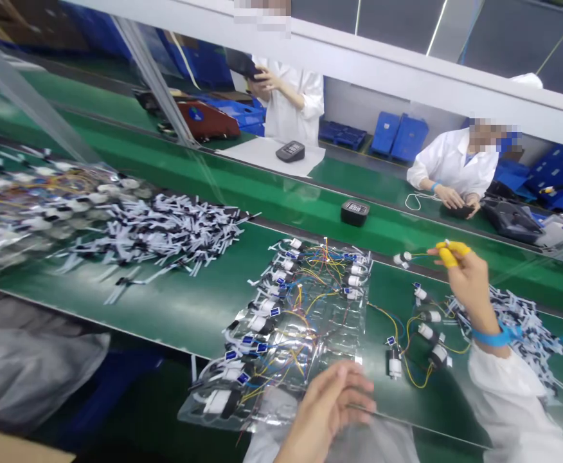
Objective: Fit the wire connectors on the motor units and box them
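Note:
My left hand [330, 402] has its fingers curled on the near edge of a clear plastic tray [291, 321] full of small white motors with coloured wires. Over the green bench my right hand [464, 276] is raised, with yellow finger cots on its fingertips and a blue wrist strap. Those fingertips pinch a thin wire from which a small white motor [402, 258] hangs to the left. Several loose wired motors [428, 334] lie on the bench below that hand.
A heap of black-and-white tube pieces [166, 231] lies at the left, a smaller heap [522, 328] at the right. A clear bag of parts [26, 199] sits far left. Two people in white coats work across the belt, near black devices [355, 212].

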{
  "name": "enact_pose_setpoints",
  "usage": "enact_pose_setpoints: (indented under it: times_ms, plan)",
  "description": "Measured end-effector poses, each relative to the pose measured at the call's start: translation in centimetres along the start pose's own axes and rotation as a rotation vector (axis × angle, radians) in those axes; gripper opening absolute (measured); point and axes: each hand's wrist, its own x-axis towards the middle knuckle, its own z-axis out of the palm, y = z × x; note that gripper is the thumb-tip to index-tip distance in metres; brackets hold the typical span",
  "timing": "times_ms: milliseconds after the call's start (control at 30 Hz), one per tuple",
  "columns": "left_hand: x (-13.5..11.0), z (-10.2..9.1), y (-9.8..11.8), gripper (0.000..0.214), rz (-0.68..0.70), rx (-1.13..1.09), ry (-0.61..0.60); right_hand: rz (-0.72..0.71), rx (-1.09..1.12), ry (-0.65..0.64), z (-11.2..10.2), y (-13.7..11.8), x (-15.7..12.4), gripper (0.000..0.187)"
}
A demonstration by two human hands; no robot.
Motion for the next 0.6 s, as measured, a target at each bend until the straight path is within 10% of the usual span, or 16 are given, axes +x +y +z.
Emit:
enact_pose_setpoints:
  times_ms: [67, 200, 367, 467, 600]
  plan:
    - [1.9, 2.5, 2.1, 0.057, -0.059, -0.171, 0.031, -0.016, 0.086, 0.007, -1.8, -4.4, -1.5, 0.022]
    - [5.3, 6.0, 5.9, 0.049, -0.180, -0.452, 0.139, -0.308, 0.248, -0.407, -1.4, -12.5, -7.5, 0.022]
    - [7.0, 3.5, 5.4, 0.021, -0.163, -0.380, 0.103, -0.331, 0.748, -0.833, 3.2, -14.2, -14.5, 0.045]
    - [5.7, -0.1, 3.3, 0.022, -0.052, -0.235, 0.050, -0.188, 0.623, -0.758, 0.7, -11.6, -15.5, 0.046]
    - [0.8, -3.8, 1.4, 0.055, 0.119, -0.139, 0.080, 0.054, 0.090, 0.001, -3.7, -5.7, -12.2, 0.034]
